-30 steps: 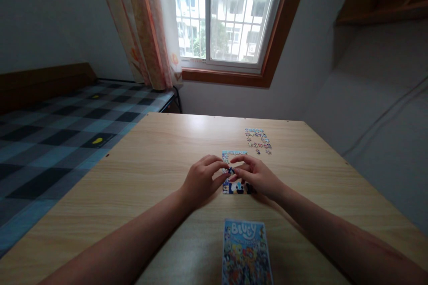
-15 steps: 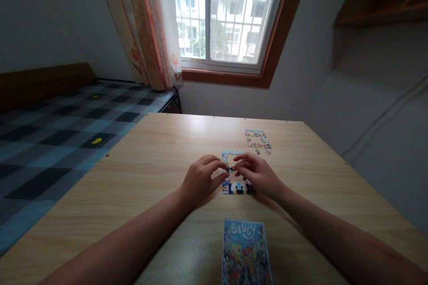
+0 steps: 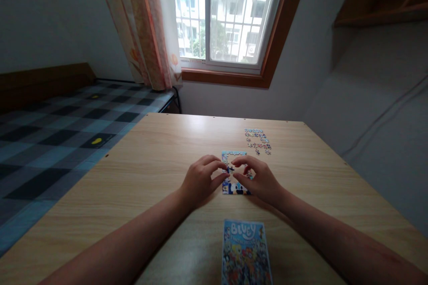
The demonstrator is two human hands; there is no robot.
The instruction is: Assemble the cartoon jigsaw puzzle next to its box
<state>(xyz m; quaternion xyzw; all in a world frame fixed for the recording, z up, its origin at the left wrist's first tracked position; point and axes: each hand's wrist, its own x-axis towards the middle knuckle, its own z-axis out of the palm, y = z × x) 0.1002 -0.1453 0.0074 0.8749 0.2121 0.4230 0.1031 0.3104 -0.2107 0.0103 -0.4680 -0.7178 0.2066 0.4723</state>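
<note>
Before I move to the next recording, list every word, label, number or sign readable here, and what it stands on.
"BLUEY": title on the illustrated puzzle box, near the bottom of the picture.
Line under that title: too blurred to read.
Partly assembled jigsaw puzzle and loose jigsaw pieces: no readable text.

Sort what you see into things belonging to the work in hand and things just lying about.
Work in hand: left hand, right hand, partly assembled puzzle, spread pieces, table beneath; probably the Bluey box.
Just about: checked bed, curtain, window, wall shelf.
</note>
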